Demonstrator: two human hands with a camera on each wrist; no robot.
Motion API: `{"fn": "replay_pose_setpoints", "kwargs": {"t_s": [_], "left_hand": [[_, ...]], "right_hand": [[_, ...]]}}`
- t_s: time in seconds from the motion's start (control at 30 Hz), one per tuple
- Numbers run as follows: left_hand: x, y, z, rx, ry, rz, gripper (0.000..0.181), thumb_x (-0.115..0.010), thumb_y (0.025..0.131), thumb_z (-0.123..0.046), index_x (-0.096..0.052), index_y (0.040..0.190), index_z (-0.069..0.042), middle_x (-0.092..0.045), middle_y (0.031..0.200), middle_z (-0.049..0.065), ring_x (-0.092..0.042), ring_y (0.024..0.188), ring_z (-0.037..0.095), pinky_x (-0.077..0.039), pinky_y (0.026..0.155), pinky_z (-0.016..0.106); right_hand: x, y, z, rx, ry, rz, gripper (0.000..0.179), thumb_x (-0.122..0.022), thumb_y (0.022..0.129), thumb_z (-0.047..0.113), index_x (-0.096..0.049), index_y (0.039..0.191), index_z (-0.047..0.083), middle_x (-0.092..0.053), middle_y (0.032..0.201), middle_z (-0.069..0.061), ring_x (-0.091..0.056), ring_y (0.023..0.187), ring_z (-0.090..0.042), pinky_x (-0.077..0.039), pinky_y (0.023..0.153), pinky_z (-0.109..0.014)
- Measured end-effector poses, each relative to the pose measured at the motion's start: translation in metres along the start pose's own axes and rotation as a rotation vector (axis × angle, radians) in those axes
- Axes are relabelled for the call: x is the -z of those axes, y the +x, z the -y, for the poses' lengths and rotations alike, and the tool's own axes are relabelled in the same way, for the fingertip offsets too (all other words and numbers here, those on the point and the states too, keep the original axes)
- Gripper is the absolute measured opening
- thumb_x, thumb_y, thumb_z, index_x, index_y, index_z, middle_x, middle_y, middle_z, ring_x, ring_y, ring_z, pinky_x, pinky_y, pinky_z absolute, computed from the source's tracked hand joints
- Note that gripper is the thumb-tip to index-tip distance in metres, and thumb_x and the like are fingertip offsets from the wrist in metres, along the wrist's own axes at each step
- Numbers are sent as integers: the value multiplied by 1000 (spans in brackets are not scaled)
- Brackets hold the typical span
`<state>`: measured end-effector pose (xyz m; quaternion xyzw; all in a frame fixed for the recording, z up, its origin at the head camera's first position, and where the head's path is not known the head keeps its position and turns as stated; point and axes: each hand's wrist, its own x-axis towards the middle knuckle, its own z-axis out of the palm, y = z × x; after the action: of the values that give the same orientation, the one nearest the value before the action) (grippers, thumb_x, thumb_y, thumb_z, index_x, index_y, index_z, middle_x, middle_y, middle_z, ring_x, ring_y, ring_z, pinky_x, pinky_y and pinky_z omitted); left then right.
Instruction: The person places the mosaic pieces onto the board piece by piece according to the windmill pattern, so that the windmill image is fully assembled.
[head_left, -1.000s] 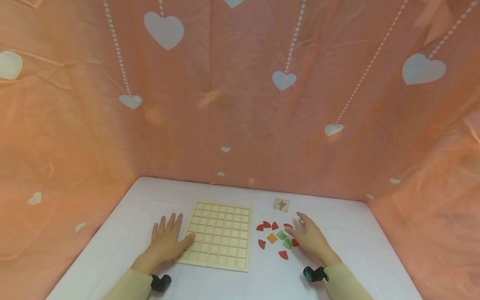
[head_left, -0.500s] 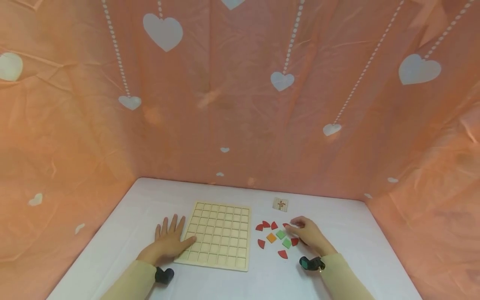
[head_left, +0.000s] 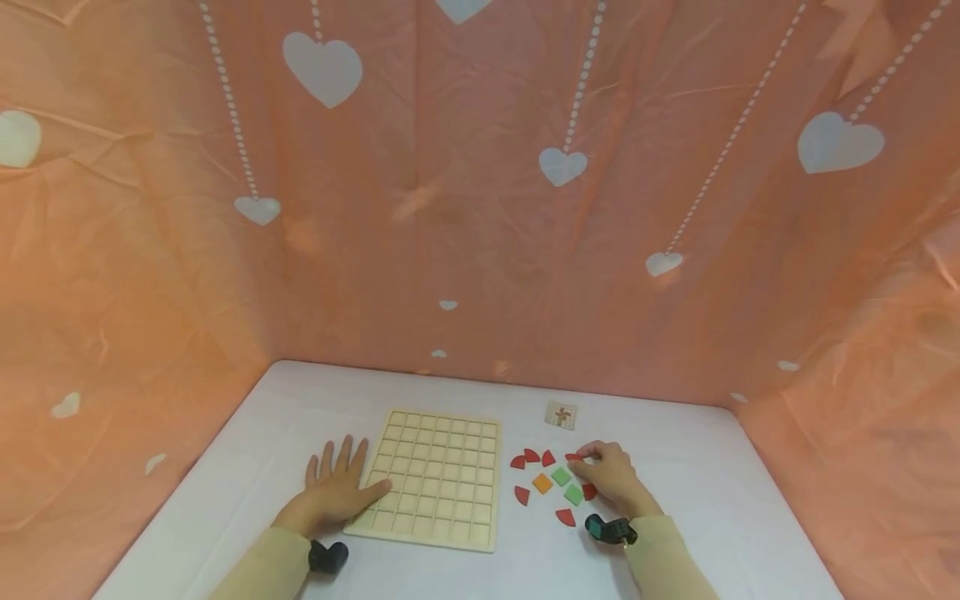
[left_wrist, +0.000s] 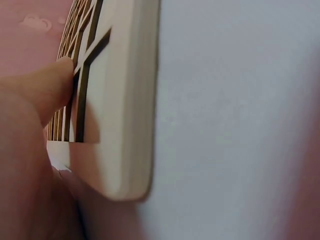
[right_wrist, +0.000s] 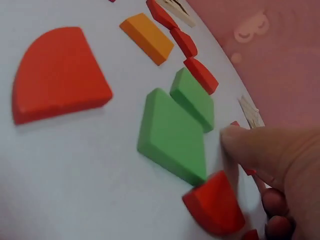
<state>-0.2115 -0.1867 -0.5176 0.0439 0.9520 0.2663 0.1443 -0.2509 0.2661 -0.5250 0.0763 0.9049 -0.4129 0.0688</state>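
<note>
Left hand: I see the left hand (head_left: 332, 493) released, fingers spread flat beside the board's 9 o'clock edge, thumb laid over the rim onto the grid.
Wooden board: the pale grid board (head_left: 446, 475) lies flat on the white table (head_left: 420, 575), between the two hands, its squares bare from my view.
Right hand: from here I have the right hand (head_left: 613, 481) curled, thumb and index finger pinching a red quarter-round (head_left: 573, 457); the thumb covers most of that piece on my right-wrist feed.
Orange square: the orange square (head_left: 542, 483) lies at the board's 3 o'clock, the held piece at 2 o'clock from it.
Green pieces: one green tile (head_left: 561, 476) sits at the orange's 2 o'clock, a second green tile (head_left: 573, 495) near 4; whether they touch I can't tell.
Other reds: six red pieces (head_left: 566, 517) ring the orange at roughly 12, 11, 10, 8, 5 and between 3 and 4 o'clock.
Pattern card: the small card (head_left: 561, 415) lies at the right hand's 10 to 11 o'clock.
Backdrop: I see an orange drape (head_left: 480, 233) with white hearts.
</note>
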Motion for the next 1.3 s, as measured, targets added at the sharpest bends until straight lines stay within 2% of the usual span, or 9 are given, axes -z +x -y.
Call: {"fn": "replay_pose_setpoints", "kwargs": {"t_s": [0.17,0.3,0.43,0.5,0.63,0.83,0.97,1.13,1.3], "left_hand": [[-5,5,5,-6,13,-8,105,-45,89,-70,-6,153,2,9,156,29,21,138,50,29,101,57],[-5,3,6,-6,-6,-23,106,-46,88,-71,-7,153,2,8,156,29,21,139,48,30,100,56],[-4,0,5,-13,-36,-26,105,-49,88,-68,-8,152,4,7,156,31,22,138,49,31,100,56],[-4,1,6,-5,-11,-18,105,-46,88,-70,-7,153,2,8,157,28,22,139,47,30,101,55],[-4,2,5,-10,4,-27,105,-47,88,-69,-8,153,3,6,156,30,20,139,49,30,101,56],[-3,4,6,-23,14,-39,103,-47,89,-68,-10,152,5,6,156,31,19,138,51,27,101,59],[-2,4,6,-25,32,-41,102,-48,90,-66,-8,152,4,6,156,31,18,138,51,24,102,62],[-3,2,8,-21,33,-40,101,-49,90,-65,-8,152,4,7,156,31,18,138,52,23,102,63],[-5,2,9,-42,11,-53,103,-45,89,-69,-10,153,3,6,156,30,20,138,50,27,102,60]], "right_hand": [[0,0,2,-3,11,-8,37,-75,84,36,-65,106,8,-50,120,-17,-42,106,-34,-43,85,-48],[-2,-1,1,-20,28,2,35,-75,85,34,-65,107,9,-49,121,-17,-43,106,-33,-44,84,-44],[-3,-2,0,-27,38,9,34,-74,87,33,-63,108,9,-48,124,-18,-42,108,-35,-45,87,-47],[-2,-2,0,-30,57,5,32,-73,88,31,-62,108,9,-48,124,-18,-42,109,-35,-44,89,-48],[-2,-1,0,-21,87,-5,27,-71,90,25,-60,109,9,-52,121,-16,-43,109,-34,-43,91,-49],[-3,1,0,-20,135,-7,23,-68,92,19,-59,111,9,-55,114,-12,-46,106,-31,-43,85,-39],[-3,2,1,-8,130,-20,21,-65,93,18,-59,111,9,-56,110,-11,-48,103,-29,-43,82,-36],[-1,2,5,8,117,-10,15,-60,95,13,-59,108,6,-57,99,-10,-51,91,-25,-45,73,-31],[-7,-1,24,82,62,-24,12,-57,96,9,-60,106,4,-57,93,-8,-51,77,-21,-46,61,-30]]}}
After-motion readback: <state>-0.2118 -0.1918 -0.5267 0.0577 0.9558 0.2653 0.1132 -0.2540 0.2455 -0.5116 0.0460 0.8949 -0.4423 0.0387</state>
